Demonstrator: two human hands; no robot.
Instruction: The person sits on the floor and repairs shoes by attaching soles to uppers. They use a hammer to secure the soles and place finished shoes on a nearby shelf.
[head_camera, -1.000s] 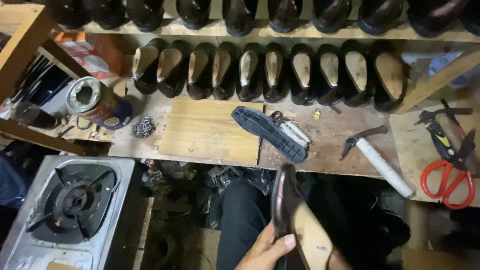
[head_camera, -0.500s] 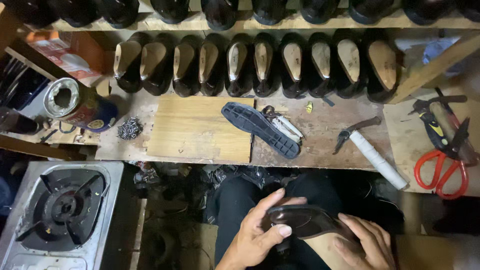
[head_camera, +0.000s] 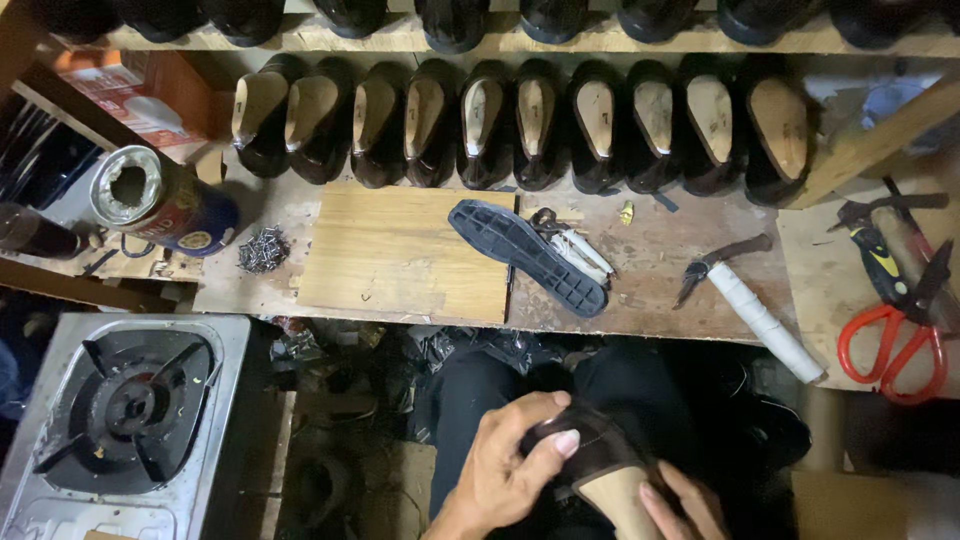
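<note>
Held low over the lap, below the table's (head_camera: 660, 300) edge: dark brown leather shoe (head_camera: 590, 455) with tan sole. Left hand (head_camera: 505, 470) clenched around its toe, thumb on top. Right hand (head_camera: 685, 500) gripping beneath, fingers curled.

Pretty clearly a small shoemaking workshop. There's a rough wooden bench (head_camera: 690, 290) with a whole row of dark shoe uppers on lasts (head_camera: 520, 120) lined up along the back, more on a plank shelf (head_camera: 400, 40) above. A loose black rubber sole (head_camera: 525, 255) lies on the bench, plus a hammer with a taped handle (head_camera: 755, 310), red-handled scissors (head_camera: 900, 335), a pile of small nails (head_camera: 265, 250) and an open tin can (head_camera: 160, 200). A single gas burner (head_camera: 125, 410) sits down beside the bench.
</note>
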